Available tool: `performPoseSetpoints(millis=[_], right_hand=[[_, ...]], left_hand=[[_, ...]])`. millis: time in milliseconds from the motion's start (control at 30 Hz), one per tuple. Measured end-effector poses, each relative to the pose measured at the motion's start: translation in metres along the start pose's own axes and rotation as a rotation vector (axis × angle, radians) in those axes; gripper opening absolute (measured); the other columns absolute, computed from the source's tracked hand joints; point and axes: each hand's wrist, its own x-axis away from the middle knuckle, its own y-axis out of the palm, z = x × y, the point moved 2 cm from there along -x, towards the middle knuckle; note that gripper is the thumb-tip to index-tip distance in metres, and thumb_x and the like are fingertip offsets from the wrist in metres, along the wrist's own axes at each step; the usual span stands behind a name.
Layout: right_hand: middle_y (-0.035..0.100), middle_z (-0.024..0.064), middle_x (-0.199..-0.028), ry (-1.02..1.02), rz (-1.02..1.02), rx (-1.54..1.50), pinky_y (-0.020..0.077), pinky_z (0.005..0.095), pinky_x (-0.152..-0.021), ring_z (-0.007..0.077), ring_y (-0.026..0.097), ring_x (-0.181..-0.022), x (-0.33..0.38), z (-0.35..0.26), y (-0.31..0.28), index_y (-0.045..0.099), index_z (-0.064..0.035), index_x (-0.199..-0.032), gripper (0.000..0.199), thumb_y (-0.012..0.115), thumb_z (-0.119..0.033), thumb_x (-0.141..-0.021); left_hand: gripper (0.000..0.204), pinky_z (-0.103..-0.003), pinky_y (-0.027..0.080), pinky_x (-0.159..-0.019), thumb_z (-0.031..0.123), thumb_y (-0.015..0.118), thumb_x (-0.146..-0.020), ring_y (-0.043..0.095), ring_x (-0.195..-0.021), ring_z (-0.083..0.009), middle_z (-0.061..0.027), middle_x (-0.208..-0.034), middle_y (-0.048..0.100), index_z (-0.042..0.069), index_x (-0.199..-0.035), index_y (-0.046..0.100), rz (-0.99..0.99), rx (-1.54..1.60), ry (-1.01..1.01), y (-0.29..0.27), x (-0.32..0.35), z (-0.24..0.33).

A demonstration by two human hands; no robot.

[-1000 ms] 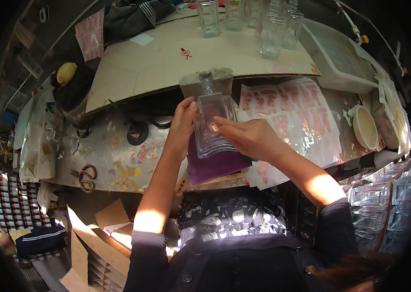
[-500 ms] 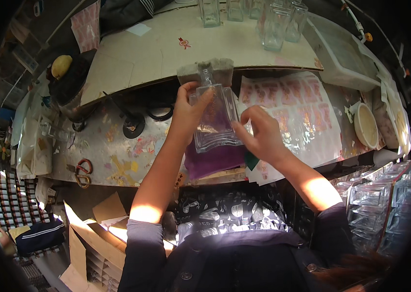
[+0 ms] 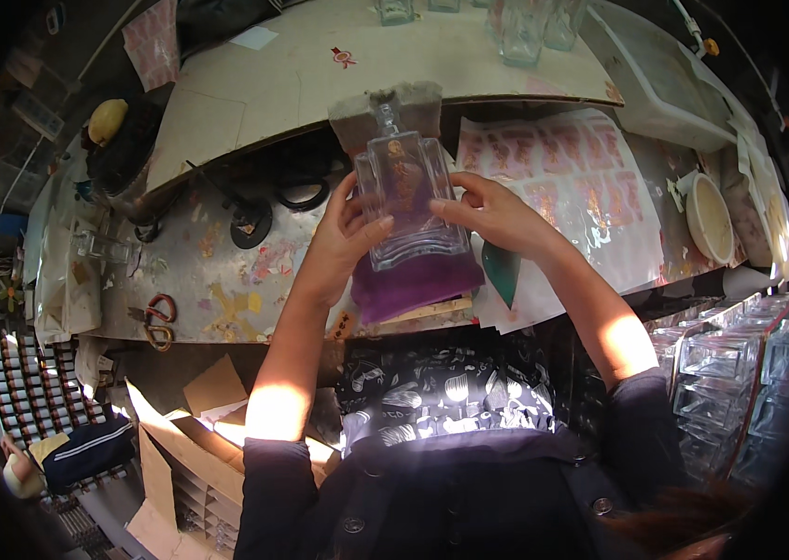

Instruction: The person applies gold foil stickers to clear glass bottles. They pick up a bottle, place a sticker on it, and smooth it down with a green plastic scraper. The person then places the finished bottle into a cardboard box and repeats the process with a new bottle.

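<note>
A clear square-shouldered glass bottle (image 3: pixel 405 217) with gold lettering on its front lies tilted back, neck pointing away from me. My left hand (image 3: pixel 343 231) grips its left side, thumb on the front face. My right hand (image 3: pixel 492 215) holds the right side, thumb pressed on the glass near the edge. The bottle's lower part is over a folded purple cloth (image 3: pixel 413 291), and its neck rests at a worn grey pad (image 3: pixel 430 105). To the right of the cloth are a green pointed piece (image 3: pixel 499 273) and sheets of red and gold decals (image 3: pixel 590 229).
Red-handled scissors (image 3: pixel 160 325) and a black round-based stand (image 3: pixel 251 226) sit at left. Glass bottles (image 3: pixel 522 37) stand on the raised board (image 3: pixel 273 93). A white bowl (image 3: pixel 710 219) and plastic bin (image 3: pixel 660 103) are at right. Below are a cardboard box (image 3: pixel 156 467) and stacked glassware (image 3: pixel 712 364).
My left hand has slid from the bottle's shoulder down its left side. My right hand has closed onto the right side. The bottle's lettered face shows more plainly, and the view has shifted a little.
</note>
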Motion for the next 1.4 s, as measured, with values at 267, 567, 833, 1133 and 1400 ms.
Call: performPoseSetpoints(millis=[267, 567, 833, 1133, 1400], right_hand=[[0.056, 0.0034, -0.071, 0.005, -0.060, -0.144, 0.0402, 0.0256, -0.058, 0.0111, 0.052, -0.066, 0.002, 0.002, 0.003, 0.059, 0.0028, -0.119, 0.071, 0.072, -0.053, -0.077], [0.054, 0.0025, -0.067, 0.006, 0.071, 0.004, 0.0385, 0.0255, -0.055, 0.0098, 0.050, -0.062, 0.006, 0.001, 0.009, 0.061, 0.0019, -0.116, 0.067, 0.071, -0.052, -0.077], [0.059, 0.0022, -0.077, 0.088, -0.028, -0.049, 0.0410, 0.0260, -0.069, 0.0096, 0.054, -0.075, 0.016, -0.011, 0.004, 0.060, -0.0021, -0.116, 0.056, 0.067, -0.047, -0.083], [0.058, 0.0034, -0.078, 0.064, -0.011, -0.033, 0.0413, 0.0263, -0.069, 0.0110, 0.054, -0.075, 0.012, -0.003, 0.008, 0.059, -0.0005, -0.119, 0.062, 0.065, -0.051, -0.083], [0.048, -0.0025, -0.074, 0.108, -0.038, -0.202, 0.0323, 0.0212, -0.051, 0.0050, 0.041, -0.059, 0.018, -0.012, 0.006, 0.061, -0.0058, -0.109, 0.042, 0.053, -0.044, -0.093]], left_hand=[[0.081, -0.032, 0.044, -0.094, 0.020, 0.073, -0.083, 0.052, -0.115, -0.0215, -0.0164, -0.127, 0.048, 0.001, -0.145, 0.025, 0.035, -0.033, 0.072, 0.000, -0.019, 0.005], [0.071, -0.030, 0.046, -0.090, 0.031, 0.072, -0.085, 0.055, -0.106, -0.0175, -0.0134, -0.123, 0.050, 0.001, -0.137, 0.035, 0.129, -0.090, 0.163, 0.011, -0.052, 0.007], [0.084, -0.033, 0.045, -0.093, 0.022, 0.072, -0.084, 0.053, -0.115, -0.0223, -0.0168, -0.129, 0.046, 0.004, -0.148, 0.020, -0.001, -0.035, 0.020, -0.002, -0.018, 0.005], [0.086, -0.036, 0.043, -0.100, 0.014, 0.068, -0.085, 0.049, -0.123, -0.0272, -0.0188, -0.134, 0.043, 0.004, -0.150, 0.012, -0.085, -0.025, 0.025, -0.010, -0.004, -0.003], [0.080, -0.037, 0.040, -0.105, 0.014, 0.065, -0.088, 0.047, -0.127, -0.0276, -0.0175, -0.136, 0.044, 0.002, -0.149, 0.016, -0.116, -0.004, 0.046, -0.013, -0.003, -0.005]])
